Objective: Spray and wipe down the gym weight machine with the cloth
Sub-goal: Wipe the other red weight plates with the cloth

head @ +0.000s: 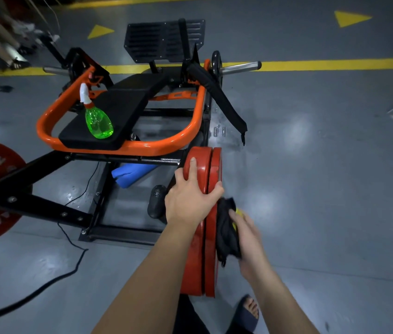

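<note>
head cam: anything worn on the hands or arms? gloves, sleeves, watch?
No gloves, sleeves, watch or rings in view. The left hand and right hand are bare, and the forearms are uncovered down to the frame edge. The right hand is blurred, so small items there can't be ruled out.

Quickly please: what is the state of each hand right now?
Left hand: grips the rim of the red weight plates.
Right hand: holds the black cloth against the plates.
</note>
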Demonstrator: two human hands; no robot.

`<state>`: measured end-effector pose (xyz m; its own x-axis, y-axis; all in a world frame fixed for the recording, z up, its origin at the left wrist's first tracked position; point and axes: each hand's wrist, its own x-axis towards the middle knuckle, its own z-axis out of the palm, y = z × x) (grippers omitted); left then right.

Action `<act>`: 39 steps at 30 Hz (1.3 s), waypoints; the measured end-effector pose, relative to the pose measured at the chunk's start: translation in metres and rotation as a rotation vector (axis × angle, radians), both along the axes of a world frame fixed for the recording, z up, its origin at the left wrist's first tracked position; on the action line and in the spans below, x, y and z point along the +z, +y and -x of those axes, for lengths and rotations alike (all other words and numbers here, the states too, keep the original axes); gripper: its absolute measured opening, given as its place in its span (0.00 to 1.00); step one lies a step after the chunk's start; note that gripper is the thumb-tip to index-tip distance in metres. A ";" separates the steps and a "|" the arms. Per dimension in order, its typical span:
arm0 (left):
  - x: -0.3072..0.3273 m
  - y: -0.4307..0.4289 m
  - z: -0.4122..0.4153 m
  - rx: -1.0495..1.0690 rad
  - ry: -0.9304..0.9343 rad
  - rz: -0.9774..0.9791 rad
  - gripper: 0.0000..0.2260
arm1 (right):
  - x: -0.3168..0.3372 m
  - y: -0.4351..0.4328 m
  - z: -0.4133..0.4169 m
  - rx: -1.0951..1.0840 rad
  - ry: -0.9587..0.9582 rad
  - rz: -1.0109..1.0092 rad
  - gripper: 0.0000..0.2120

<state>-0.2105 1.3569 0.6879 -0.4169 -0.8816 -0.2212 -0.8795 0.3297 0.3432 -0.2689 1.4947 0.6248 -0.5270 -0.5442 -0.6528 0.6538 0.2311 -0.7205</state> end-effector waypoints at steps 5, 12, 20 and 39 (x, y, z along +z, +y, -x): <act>0.002 -0.001 0.003 0.016 -0.003 -0.006 0.41 | 0.016 -0.015 0.015 0.028 0.157 0.101 0.11; 0.002 -0.015 0.012 -0.018 -0.048 -0.039 0.41 | -0.025 0.008 -0.012 0.002 -0.002 -0.075 0.10; -0.003 -0.070 0.058 -0.067 -0.062 -0.091 0.39 | -0.023 0.013 -0.015 0.010 0.013 -0.060 0.11; 0.003 0.017 -0.015 0.026 0.069 -0.059 0.42 | -0.029 -0.020 0.008 -0.057 0.068 -0.067 0.07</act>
